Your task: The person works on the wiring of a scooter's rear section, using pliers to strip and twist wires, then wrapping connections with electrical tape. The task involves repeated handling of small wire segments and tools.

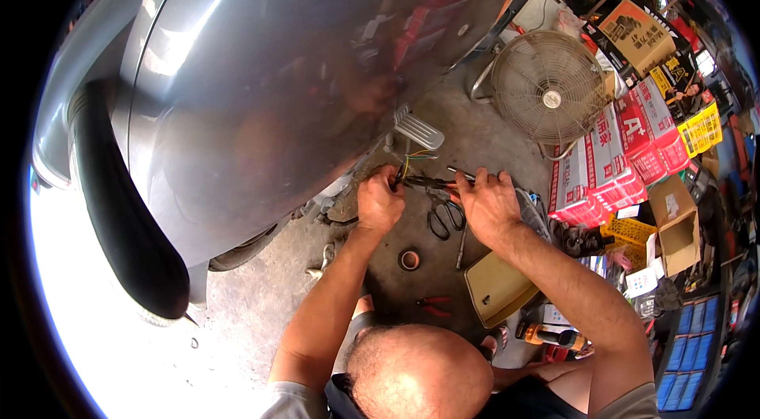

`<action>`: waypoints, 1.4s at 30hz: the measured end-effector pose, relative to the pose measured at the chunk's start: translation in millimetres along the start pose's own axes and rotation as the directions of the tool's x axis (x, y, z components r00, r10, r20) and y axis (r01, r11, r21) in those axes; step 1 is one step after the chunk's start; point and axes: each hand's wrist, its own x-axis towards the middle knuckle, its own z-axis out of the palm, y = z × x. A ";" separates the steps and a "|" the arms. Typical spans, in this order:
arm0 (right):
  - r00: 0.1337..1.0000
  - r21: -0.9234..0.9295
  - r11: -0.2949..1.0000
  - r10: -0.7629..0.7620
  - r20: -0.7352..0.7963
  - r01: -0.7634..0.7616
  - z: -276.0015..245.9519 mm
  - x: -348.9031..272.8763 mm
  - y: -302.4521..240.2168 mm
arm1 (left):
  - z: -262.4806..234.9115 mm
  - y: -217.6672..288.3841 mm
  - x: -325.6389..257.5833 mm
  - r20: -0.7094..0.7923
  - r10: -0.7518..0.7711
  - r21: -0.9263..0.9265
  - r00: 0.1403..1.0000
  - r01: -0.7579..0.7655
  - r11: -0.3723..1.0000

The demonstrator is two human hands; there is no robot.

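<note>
My left hand (381,201) is closed in a pinch beside the lower edge of a glossy grey vehicle body (261,78). Thin yellow and green wires (409,159) run down to its fingertips. From the right, my right hand (489,205) grips pliers (431,181) with dark jaws and red handles. Their jaws reach to the fingers of my left hand, hiding the exact contact. A slim metal rod (460,173) shows at the right fingertips. Black-handled scissors (446,219) lie on the floor just below the pliers.
Below my hands lie a tape roll (409,260), red-handled pliers (435,306), a thin metal tool (461,249) and a tan tray (480,280). A metal footrest (419,130) juts from the vehicle. At right stand a round fan (548,86) and red-and-white boxes (598,161).
</note>
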 end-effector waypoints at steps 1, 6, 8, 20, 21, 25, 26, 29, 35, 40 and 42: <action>1.000 0.004 1.000 0.001 0.003 -0.001 -0.2 1.4 -0.6 | -0.1 -0.4 -0.1 -0.001 -0.002 -0.002 1.000 0.002 1.000; 0.998 -0.015 1.000 -0.004 0.069 0.005 -5.7 6.8 -2.4 | 0.7 -2.0 0.0 -0.012 0.006 -0.008 1.000 -0.006 1.000; 0.996 -0.029 0.999 -0.025 0.083 0.027 -7.3 7.9 -2.0 | 1.2 -2.4 0.2 -0.014 0.021 0.014 1.000 -0.021 1.000; 0.746 0.621 0.677 -0.159 0.647 -0.395 -5.7 22.9 9.3 | 1.7 -5.5 -0.4 -0.094 0.158 -0.001 0.983 -0.158 0.987; 0.647 0.677 0.458 -0.251 0.720 -0.576 -7.9 23.8 14.0 | 0.4 -6.5 0.5 -0.112 0.176 -0.008 0.978 -0.178 0.984; 0.438 0.466 -0.109 -0.574 0.692 -0.878 2.6 16.8 22.5 | 0.1 -5.0 0.9 -0.101 0.193 -0.047 0.976 -0.198 0.979; 0.419 0.385 -0.201 -0.636 0.648 -0.901 12.4 13.0 24.3 | -0.1 -4.4 0.8 -0.098 0.203 -0.056 0.974 -0.209 0.976; 0.462 0.322 -0.332 -0.671 0.580 -0.887 29.3 3.6 17.2 | -2.3 -5.1 2.4 -0.105 0.228 -0.048 0.968 -0.234 0.971; 0.609 0.579 -0.254 -0.547 0.575 -0.775 17.2 -2.8 10.2 | -4.4 -6.8 1.6 -0.076 0.175 -0.032 0.982 -0.178 0.984; 0.688 0.729 0.149 -0.248 0.682 -0.668 13.5 -11.8 10.0 | 0.0 -6.6 1.0 -0.080 0.178 -0.009 0.981 -0.179 0.984; 0.752 0.744 0.381 -0.162 0.638 -0.549 9.4 -8.8 7.9 | 0.1 -7.1 1.1 -0.068 0.156 -0.024 0.985 -0.158 0.987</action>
